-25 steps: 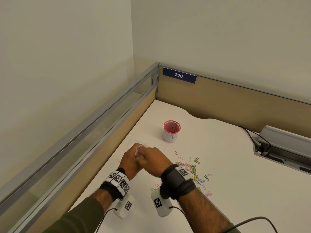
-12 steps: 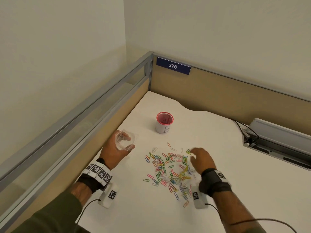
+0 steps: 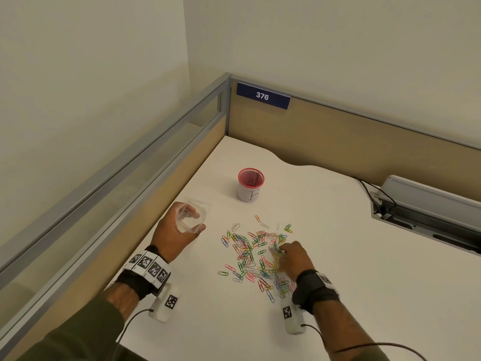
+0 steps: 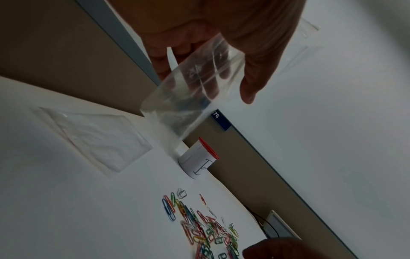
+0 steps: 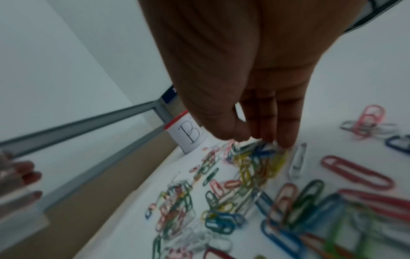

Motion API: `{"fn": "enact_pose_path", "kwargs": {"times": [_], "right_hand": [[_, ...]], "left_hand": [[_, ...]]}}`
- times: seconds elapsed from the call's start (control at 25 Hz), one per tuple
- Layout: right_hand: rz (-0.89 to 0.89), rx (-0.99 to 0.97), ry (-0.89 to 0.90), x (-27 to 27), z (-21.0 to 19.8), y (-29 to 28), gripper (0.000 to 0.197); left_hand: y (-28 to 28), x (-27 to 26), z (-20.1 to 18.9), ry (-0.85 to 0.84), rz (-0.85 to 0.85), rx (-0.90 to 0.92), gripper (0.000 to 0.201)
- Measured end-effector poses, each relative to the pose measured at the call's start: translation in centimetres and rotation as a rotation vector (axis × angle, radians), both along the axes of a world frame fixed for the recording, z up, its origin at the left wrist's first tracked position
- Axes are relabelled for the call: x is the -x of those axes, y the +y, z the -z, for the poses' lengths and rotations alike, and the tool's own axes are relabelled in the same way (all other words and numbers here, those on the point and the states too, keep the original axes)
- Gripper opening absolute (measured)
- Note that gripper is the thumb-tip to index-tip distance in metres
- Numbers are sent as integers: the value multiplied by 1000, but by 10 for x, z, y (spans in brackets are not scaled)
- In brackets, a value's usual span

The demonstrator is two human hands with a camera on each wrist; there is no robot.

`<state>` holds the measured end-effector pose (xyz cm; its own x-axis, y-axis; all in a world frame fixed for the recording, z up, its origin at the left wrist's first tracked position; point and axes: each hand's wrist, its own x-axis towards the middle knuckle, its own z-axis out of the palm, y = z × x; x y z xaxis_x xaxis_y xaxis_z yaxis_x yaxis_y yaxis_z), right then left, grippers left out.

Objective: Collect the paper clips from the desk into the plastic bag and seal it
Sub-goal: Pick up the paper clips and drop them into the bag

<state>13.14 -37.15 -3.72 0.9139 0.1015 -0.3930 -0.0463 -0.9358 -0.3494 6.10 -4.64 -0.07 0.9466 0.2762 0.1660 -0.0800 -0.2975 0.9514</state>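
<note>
Many coloured paper clips (image 3: pixel 250 252) lie in a loose pile on the white desk (image 3: pixel 338 269). My right hand (image 3: pixel 280 250) is down on the pile's right side. In the right wrist view its thumb and fingertips (image 5: pixel 286 142) close together on a bunch of clips (image 5: pixel 255 157). My left hand (image 3: pixel 195 220) holds a small clear plastic bag (image 3: pixel 205 207) above the desk, left of the pile. The left wrist view shows fingers behind the bag (image 4: pixel 177 112) and the thumb in front of it. I see no clips inside it.
A white cup (image 3: pixel 250 188) with a red rim and the letter B stands behind the pile. A second flat clear bag (image 4: pixel 97 140) lies on the desk near the left partition (image 3: pixel 145 183). A cable box (image 3: pixel 426 201) sits in the desk at the right.
Both hands were together at the bag a second ago. The right hand then moved right and has come down onto the clips. The left hand stayed holding the bag.
</note>
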Motion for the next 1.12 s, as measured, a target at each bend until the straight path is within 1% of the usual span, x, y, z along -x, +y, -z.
{"fn": "enact_pose_path", "kwargs": {"times": [0.04, 0.08, 0.16, 0.2, 0.24, 0.28, 0.32, 0.44, 0.52, 0.6, 0.68, 0.72, 0.76, 0.84, 0.88, 0.92, 0.96, 1.08, 1.12], "right_hand": [[-1, -47, 6, 4, -4, -9, 39], [10, -35, 30, 12, -8, -28, 48], [12, 52, 87, 32, -12, -43, 76], [10, 90, 135, 43, -10, -46, 87], [1, 93, 163, 54, -5, -36, 93], [2, 77, 176, 62, 0, -26, 93], [26, 48, 168, 66, 4, -12, 87], [166, -35, 72, 55, 13, 18, 56], [179, -77, -5, 37, 15, 29, 34], [182, -156, -62, 20, 12, 28, 22], [173, -187, -110, 6, 5, 23, 23], [143, -156, -122, 3, 2, 20, 28], [104, -106, -107, 1, 0, 18, 39], [-35, 23, -23, 5, -2, 22, 69], [-122, 84, 18, 10, -1, 27, 78], [-196, 132, 40, 15, 1, 33, 80], [-239, 161, 27, 17, 3, 34, 75], [-266, 171, -95, 18, 9, 49, 36], [-273, 167, -126, 18, 11, 51, 28]], "left_hand": [[0, 0, -1, 3, 9, -7, 49], [-7, -1, 2, 16, 15, 2, 47], [-1, 2, -1, 19, 4, -21, 46], [2, 3, -1, 22, -10, -22, 47], [11, 7, -6, 23, -27, -35, 49], [16, 8, -6, 26, -32, -28, 51], [21, 8, -6, 33, -37, -28, 53], [12, 10, -3, 54, -21, -45, 48], [5, 10, 0, 75, -10, -55, 43], [1, 10, 0, 90, 9, -46, 44], [1, 14, -3, 96, -3, -49, 49], [3, 15, -3, 107, -7, -47, 51], [4, 15, -2, 116, -2, -47, 52], [5, 16, -2, 128, 0, -55, 53], [6, 16, -2, 136, 1, -54, 54], [3, 17, -3, 141, -2, -55, 54], [-5, 13, -5, 143, 2, -66, 55], [-11, 12, -8, 146, 8, -83, 49], [-12, 11, -8, 142, 10, -89, 48]]}}
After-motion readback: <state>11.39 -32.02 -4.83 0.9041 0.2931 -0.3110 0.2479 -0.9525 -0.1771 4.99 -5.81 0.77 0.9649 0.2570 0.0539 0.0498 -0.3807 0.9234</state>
